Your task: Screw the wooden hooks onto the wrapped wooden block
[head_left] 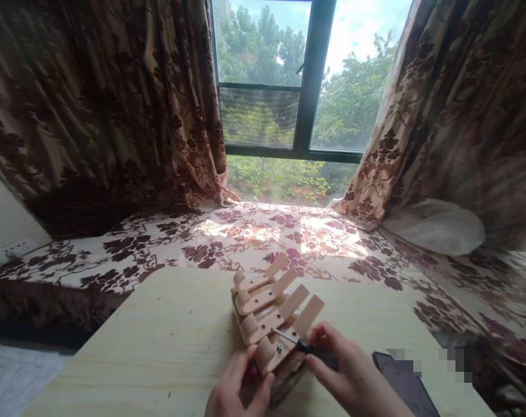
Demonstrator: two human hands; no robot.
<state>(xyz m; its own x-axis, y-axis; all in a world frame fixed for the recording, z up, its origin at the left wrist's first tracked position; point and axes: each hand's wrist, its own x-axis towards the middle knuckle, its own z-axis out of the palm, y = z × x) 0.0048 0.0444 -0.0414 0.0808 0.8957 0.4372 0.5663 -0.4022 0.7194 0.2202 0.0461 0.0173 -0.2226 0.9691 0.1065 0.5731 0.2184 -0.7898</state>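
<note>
On the table lies a block-like wooden piece (263, 327) that carries several pale tan strips side by side. Each strip curls into a rounded loop at its left end, and small dark screws or holes dot the strips. My left hand (239, 388) is closed around the near left end of this piece, fingers and thumb against its side. Between my right thumb and fingers is a small screwdriver (305, 347) with a dark handle and thin metal shaft. Its tip points left, at or just over one of the strips. My right hand (343, 365) rests by the piece's near right side.
The pale wooden table (159, 324) has rounded far corners. A dark phone (404, 382) lies at the right, partly behind my right forearm. Beyond stretches a ledge with floral cloth (263, 231), bearing a whitish plastic bag (437, 226). Curtains (193, 116) flank a window.
</note>
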